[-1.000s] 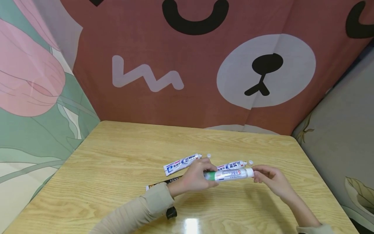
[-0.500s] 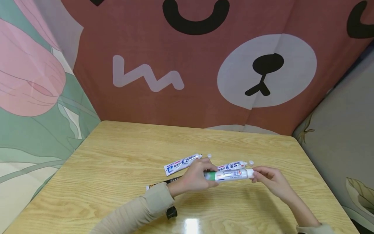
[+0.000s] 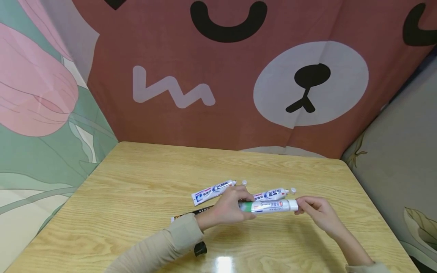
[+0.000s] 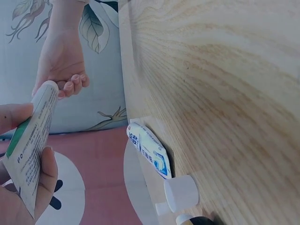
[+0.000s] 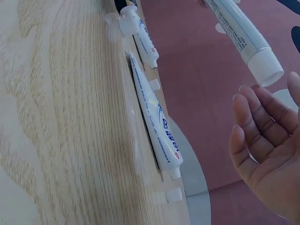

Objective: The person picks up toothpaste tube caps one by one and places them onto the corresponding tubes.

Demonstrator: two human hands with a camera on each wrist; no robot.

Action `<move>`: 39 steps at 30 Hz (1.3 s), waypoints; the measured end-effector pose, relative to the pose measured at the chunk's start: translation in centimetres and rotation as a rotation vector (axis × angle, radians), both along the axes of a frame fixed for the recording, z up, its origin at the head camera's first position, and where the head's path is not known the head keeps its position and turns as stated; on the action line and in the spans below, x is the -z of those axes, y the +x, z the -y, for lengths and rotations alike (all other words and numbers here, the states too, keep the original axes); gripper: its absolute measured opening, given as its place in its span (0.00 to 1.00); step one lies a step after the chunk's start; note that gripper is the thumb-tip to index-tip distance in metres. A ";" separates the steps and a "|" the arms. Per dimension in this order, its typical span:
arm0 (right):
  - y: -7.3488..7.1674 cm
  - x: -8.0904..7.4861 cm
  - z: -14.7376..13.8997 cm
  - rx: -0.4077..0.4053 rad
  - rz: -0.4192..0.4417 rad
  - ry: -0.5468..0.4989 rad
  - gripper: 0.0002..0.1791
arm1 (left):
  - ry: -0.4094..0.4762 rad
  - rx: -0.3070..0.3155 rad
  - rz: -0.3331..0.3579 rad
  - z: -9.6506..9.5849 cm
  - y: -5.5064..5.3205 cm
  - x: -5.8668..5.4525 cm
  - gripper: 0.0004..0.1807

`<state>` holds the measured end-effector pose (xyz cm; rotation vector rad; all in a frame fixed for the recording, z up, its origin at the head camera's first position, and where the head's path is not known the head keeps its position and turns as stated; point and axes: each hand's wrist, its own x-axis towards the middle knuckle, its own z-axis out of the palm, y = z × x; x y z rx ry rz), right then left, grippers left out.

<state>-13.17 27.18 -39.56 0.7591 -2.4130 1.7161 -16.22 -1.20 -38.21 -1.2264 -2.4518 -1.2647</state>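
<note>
My left hand (image 3: 228, 204) grips a white and green toothpaste tube (image 3: 273, 206) around its tail half, holding it level above the table. The tube's white cap (image 3: 293, 205) is on and points right. My right hand (image 3: 319, 214) is at the cap end; in the right wrist view its fingers (image 5: 260, 126) are loosely bent, with fingertips right at the cap's edge and nothing between them and the thumb. Behind the held tube lie two white and blue toothpaste tubes, one to the left (image 3: 213, 192) and one to the right (image 3: 272, 194), both uncapped.
Small loose white caps, left (image 3: 244, 182) and right (image 3: 293, 190), lie by those tubes' nozzles. A black tube (image 3: 201, 211) lies partly hidden under my left forearm. One larger white cap (image 4: 181, 193) stands on the wooden table (image 3: 153, 170). Printed cloth (image 3: 232, 125) hangs behind.
My right hand has shifted slightly right, its fingertips sliding off the cap toward its end, so more of the cap shows. The left hand and tube have hardly moved.
</note>
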 end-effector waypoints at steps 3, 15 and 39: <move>0.0 0.1 0.0 0.013 -0.008 0.003 0.13 | -0.006 0.000 0.012 0.0 0.0 0.0 0.16; 0.2 -0.2 0.1 -0.032 0.026 -0.054 0.11 | -0.023 -0.018 0.009 0.1 -0.1 0.1 0.16; 0.1 0.0 0.4 0.015 0.000 -0.004 0.15 | 0.006 -0.008 -0.001 0.1 -0.2 0.0 0.16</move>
